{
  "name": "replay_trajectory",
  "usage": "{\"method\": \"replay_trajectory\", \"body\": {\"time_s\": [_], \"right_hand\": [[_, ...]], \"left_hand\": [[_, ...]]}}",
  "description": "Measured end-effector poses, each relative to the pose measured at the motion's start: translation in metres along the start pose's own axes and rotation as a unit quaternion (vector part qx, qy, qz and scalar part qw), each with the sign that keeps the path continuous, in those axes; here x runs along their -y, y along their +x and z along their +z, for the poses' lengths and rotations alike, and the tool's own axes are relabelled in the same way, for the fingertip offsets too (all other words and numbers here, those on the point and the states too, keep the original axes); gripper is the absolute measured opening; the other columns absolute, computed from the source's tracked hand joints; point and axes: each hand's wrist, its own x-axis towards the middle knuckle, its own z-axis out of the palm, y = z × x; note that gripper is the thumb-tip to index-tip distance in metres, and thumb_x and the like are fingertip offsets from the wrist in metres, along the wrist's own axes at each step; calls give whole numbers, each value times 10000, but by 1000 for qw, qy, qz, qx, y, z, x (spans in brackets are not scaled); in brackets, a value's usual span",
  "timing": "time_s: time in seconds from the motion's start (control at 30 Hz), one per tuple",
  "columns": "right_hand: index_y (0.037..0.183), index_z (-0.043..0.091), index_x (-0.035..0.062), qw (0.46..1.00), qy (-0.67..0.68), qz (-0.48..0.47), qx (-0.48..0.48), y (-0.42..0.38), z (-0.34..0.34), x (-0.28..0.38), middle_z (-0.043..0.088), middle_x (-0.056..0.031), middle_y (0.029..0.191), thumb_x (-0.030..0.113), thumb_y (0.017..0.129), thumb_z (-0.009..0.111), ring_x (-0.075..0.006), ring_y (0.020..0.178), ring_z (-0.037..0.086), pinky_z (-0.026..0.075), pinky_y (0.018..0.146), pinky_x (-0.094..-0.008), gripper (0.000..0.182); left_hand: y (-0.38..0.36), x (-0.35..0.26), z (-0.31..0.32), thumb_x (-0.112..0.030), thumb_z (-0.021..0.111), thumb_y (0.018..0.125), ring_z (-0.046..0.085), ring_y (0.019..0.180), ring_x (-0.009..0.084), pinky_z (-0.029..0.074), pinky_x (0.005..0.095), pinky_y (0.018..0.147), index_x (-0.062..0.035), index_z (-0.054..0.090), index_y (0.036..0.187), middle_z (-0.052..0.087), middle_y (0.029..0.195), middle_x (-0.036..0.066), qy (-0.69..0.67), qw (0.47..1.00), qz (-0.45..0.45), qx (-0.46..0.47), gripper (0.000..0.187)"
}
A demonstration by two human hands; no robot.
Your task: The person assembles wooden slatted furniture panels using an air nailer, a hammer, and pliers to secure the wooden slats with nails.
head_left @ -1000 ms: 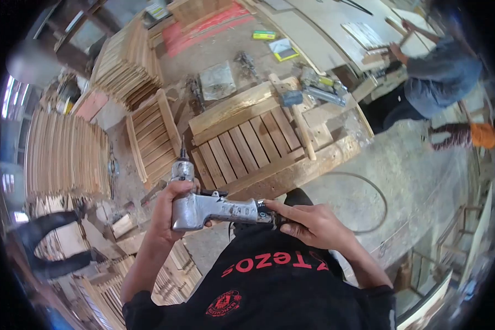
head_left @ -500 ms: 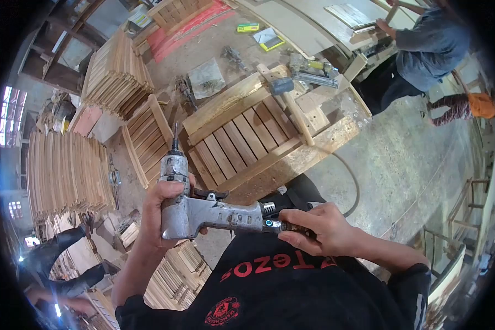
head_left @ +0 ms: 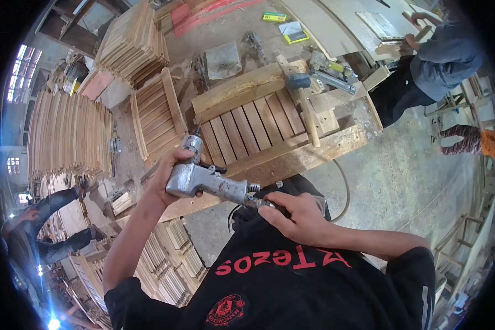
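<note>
We cannot make out the bit at the nose of the pneumatic drill (head_left: 203, 179), nor the fitting at its rear end, which the fingers cover; the air hose (head_left: 344, 190) shows only as a loop on the floor beyond the right forearm. Our left hand (head_left: 168, 179) is wrapped tight around the drill's head, fingers curled closed on the metal. Our right hand (head_left: 294, 212) pinches the rear end of the handle, fingers bent around it. The drill is held in the air just off the near edge of the workbench (head_left: 308, 157), nose pointing toward the slatted panel (head_left: 253, 129) lying on it. A mallet (head_left: 305, 104) rests across the panel's right side. A co-worker (head_left: 440, 60) stands at the far right, partly cut off.
</note>
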Motion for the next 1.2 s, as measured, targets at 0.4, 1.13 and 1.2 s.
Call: {"method": "replay_trajectory", "body": {"time_s": [0.4, 1.13, 1.2], "right_hand": [[865, 619, 16, 943, 267, 197, -34, -1, 2, -56, 544, 56, 722, 218, 976, 535, -38, 546, 377, 304, 492, -211, 246], [910, 617, 9, 966, -5, 181, -184, 74, 13, -220, 557, -8, 676, 161, 824, 685, -79, 588, 513, 425, 516, -256, 187], [1268, 429, 70, 946, 4, 295, -134, 80, 24, -225, 410, -125, 1202, 364, 843, 680, -243, 1052, 423, 378, 867, -353, 574]], "left_hand": [[95, 109, 4, -339, 545, 846, 652, 943, 306, 568, 413, 717, -33, 486, 1159, 631, 1067, 154, 164, 972, 112, -127, 441], [90, 10, -295, -298, 539, 853, 625, 869, 347, 548, 440, 665, -56, 514, 995, 610, 1016, 161, -459, 703, 502, -207, 281], [106, -36, -377, -286, 556, 851, 617, 860, 320, 541, 427, 680, -61, 516, 992, 598, 971, 130, -500, 687, 495, -182, 268]]}}
